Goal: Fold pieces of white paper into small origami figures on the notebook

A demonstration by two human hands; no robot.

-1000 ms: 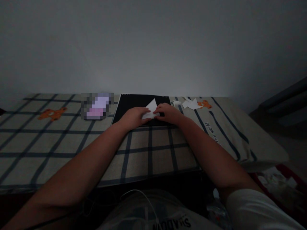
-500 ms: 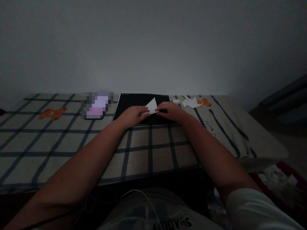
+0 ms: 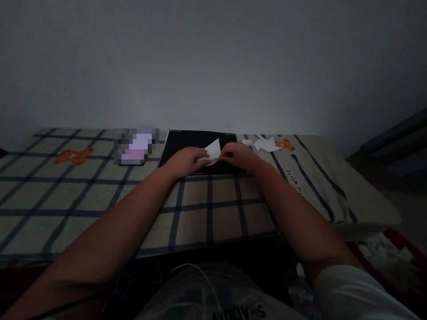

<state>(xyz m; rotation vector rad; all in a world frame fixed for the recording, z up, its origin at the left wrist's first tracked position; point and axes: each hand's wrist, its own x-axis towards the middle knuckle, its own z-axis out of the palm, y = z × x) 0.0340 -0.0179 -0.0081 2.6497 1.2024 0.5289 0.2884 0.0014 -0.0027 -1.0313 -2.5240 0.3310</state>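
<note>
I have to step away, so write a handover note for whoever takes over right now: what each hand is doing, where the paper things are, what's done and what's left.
Left hand: on the black board, pressing down the near left part of the white paper.
Right hand: pinching the paper's right edge, with the flap curled up off the board.
Things: the board lies on the checked cloth; white paper pieces lie to its right, near an orange bear print.
Done: the paper looks already folded to a pointed shape.
Left: the lifted flap is not pressed flat, so this fold seems unfinished.
</note>
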